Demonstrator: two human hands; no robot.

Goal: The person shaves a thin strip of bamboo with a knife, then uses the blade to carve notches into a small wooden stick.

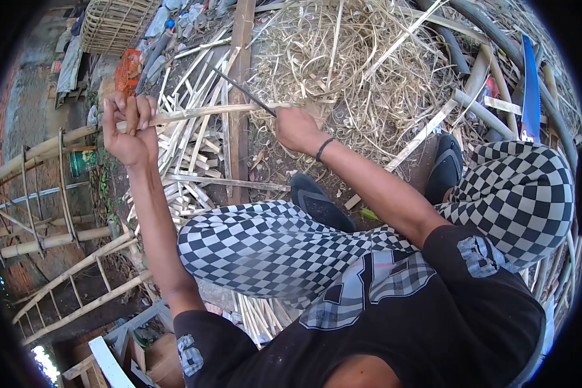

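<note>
My left hand point(130, 129) is raised at the left, its fingers closed on one end of a pale bamboo strip point(204, 112). The strip runs nearly level towards my right hand point(299, 132). That hand is wrapped around a knife whose handle is hidden in the fist. Its long, thin dark blade point(242, 87) points up and left and crosses the strip close to my knuckles. Below the strip lies a wooden plank point(239, 149) on the ground, between my left hand and the heap of curled bamboo shavings point(343, 58).
Several cut bamboo strips point(191, 152) lie left of the plank. A blue saw point(530, 90) stands among poles at the right. Bamboo ladders point(77, 284) lean at the lower left. A woven basket point(113, 26) and an orange crate point(129, 70) sit at the upper left.
</note>
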